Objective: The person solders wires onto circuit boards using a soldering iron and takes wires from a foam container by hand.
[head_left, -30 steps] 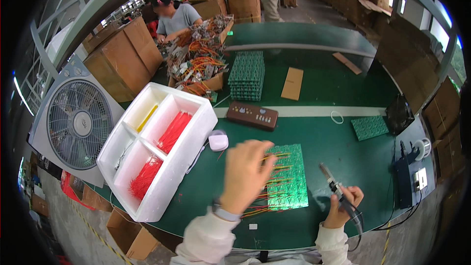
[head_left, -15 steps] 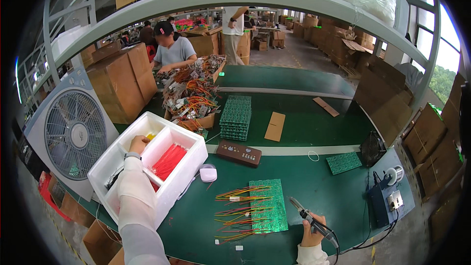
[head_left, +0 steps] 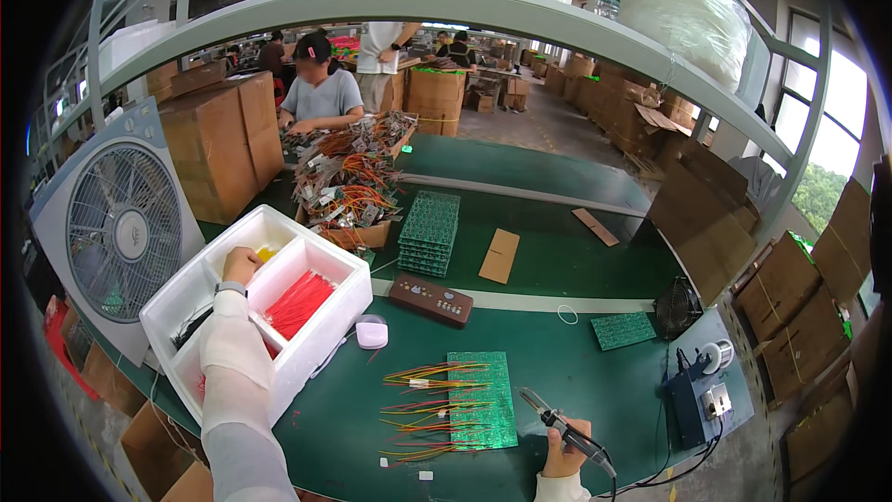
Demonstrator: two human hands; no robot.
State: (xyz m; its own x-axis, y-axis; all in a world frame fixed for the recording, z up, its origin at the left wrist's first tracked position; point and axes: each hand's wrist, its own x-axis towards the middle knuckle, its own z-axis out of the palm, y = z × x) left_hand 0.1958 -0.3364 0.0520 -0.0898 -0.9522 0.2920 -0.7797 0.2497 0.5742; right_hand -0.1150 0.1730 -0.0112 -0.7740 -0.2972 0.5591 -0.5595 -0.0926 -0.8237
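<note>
The right hand (head_left: 563, 451) grips a soldering iron (head_left: 557, 426) just right of the circuit board (head_left: 481, 399), already wired along its left edge. Farther off, the left hand (head_left: 241, 265) reaches into the foam box (head_left: 321, 335), grip unclear.

Green table (head_left: 595, 270) carries foam tray (head_left: 321, 339), circuit board (head_left: 481, 400), boxes (head_left: 223, 144).

On the green surface (head_left: 576, 270) I count one white foam tray (head_left: 330, 316) split into compartments, one box fan (head_left: 116, 228), one soldering iron (head_left: 567, 428), one large green circuit board (head_left: 483, 400) with coloured wires, one smaller board (head_left: 623, 330), one stack of boards (head_left: 429, 232), one dark remote-like panel (head_left: 430, 298), and two cardboard strips (head_left: 500, 256).
</note>
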